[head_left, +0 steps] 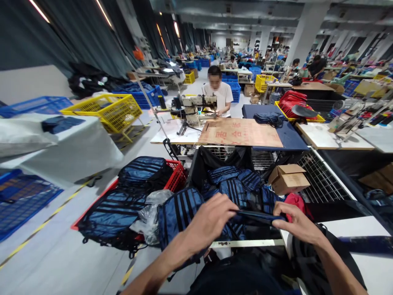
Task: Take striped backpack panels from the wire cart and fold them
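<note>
Between my two hands a narrow dark blue and black fabric piece (256, 215) is stretched nearly level, seen almost edge-on. My left hand (211, 217) pinches its left end, with the fingers curled over it. At the other end my right hand (293, 221) grips it between thumb and fingers. Below and beyond it lie several blue panels with black stripes (231, 190) in a black-lined bin (201, 164). A blue and black bag (181, 209) stands just left of my left wrist. What the fingertips press on is partly hidden.
A red crate (176, 174) on the left holds striped bags (113, 209) beside a clear plastic bag (153, 213). A cardboard box (289, 179) sits right of the bin. Ahead, a person (225, 96) works at a sewing machine (195, 104). A white tabletop (365, 254) lies right.
</note>
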Action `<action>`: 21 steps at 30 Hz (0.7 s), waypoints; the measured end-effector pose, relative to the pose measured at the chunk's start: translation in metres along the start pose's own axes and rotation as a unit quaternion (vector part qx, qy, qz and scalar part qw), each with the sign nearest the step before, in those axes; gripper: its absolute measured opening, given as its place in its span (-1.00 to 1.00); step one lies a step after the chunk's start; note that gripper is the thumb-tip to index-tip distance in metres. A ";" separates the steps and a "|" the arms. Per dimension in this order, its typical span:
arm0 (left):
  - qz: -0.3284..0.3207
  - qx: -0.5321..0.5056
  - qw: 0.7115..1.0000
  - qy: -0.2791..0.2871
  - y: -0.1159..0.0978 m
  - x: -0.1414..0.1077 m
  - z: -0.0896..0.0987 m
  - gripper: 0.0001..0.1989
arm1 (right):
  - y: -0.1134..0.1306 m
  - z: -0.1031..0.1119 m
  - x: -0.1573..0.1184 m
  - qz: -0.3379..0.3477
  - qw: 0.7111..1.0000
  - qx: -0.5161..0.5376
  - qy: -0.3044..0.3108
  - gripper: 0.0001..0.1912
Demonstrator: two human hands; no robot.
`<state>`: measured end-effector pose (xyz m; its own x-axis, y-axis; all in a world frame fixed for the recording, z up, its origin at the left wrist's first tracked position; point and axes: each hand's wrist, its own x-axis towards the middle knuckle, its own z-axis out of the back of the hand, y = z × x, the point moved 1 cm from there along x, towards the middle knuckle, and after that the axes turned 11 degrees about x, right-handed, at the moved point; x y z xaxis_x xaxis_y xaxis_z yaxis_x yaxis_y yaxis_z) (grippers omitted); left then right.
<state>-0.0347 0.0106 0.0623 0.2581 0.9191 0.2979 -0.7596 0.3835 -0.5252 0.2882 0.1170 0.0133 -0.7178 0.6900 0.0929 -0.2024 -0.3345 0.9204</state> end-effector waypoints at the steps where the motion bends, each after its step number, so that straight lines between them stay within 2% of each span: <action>1: -0.003 0.045 0.998 -0.033 0.012 -0.001 0.003 -0.82 | 0.002 -0.007 -0.001 -0.020 0.999 0.026 0.017 -0.55; 4: 0.012 0.157 0.982 -0.104 0.049 -0.002 0.006 -0.85 | 0.009 -0.028 0.001 -0.047 0.995 0.055 0.069 -0.60; 5: 0.024 0.176 0.978 -0.112 0.058 -0.002 0.005 -0.86 | 0.010 -0.033 0.005 -0.037 0.996 0.046 0.068 -0.63; 7: 0.064 0.166 0.978 -0.111 0.066 -0.002 0.002 -0.89 | 0.009 -0.034 0.015 0.017 1.000 -0.001 0.024 -0.71; 8: 0.090 0.136 0.982 -0.096 0.066 -0.004 0.000 -0.92 | 0.006 -0.031 0.021 0.053 0.998 -0.037 -0.013 -0.74; 10: 0.137 0.047 0.989 -0.028 0.059 -0.010 -0.009 -0.96 | -0.004 -0.021 0.033 0.119 0.980 -0.124 -0.097 -0.77; 12: 0.155 -0.031 0.986 0.053 0.047 -0.019 -0.021 -0.91 | -0.015 -0.008 0.042 0.156 0.948 -0.219 -0.169 -0.78; 14: 0.151 -0.059 0.983 0.085 0.041 -0.023 -0.032 -0.84 | -0.024 0.002 0.047 0.181 0.908 -0.308 -0.217 -0.80; 15: 0.148 -0.046 0.986 0.067 0.042 -0.022 -0.035 -0.85 | -0.027 0.004 0.048 0.197 0.889 -0.345 -0.227 -0.81; 17: 0.142 0.031 0.989 -0.013 0.054 -0.015 -0.035 -0.89 | -0.027 0.003 0.047 0.232 0.862 -0.398 -0.210 -0.82; 19: 0.139 0.152 0.974 -0.097 0.075 -0.003 -0.027 -0.82 | -0.022 -0.002 0.045 0.253 0.857 -0.416 -0.173 -0.81; 21: 0.130 0.259 0.946 -0.144 0.095 0.007 -0.015 -0.75 | -0.015 -0.006 0.042 0.247 0.866 -0.409 -0.151 -0.80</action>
<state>-0.0966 0.0553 0.0026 -0.0951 0.8851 0.4557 -0.9849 -0.0169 -0.1726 0.2571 0.1477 0.0016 -0.6686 0.4289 0.6075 -0.4133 -0.8934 0.1759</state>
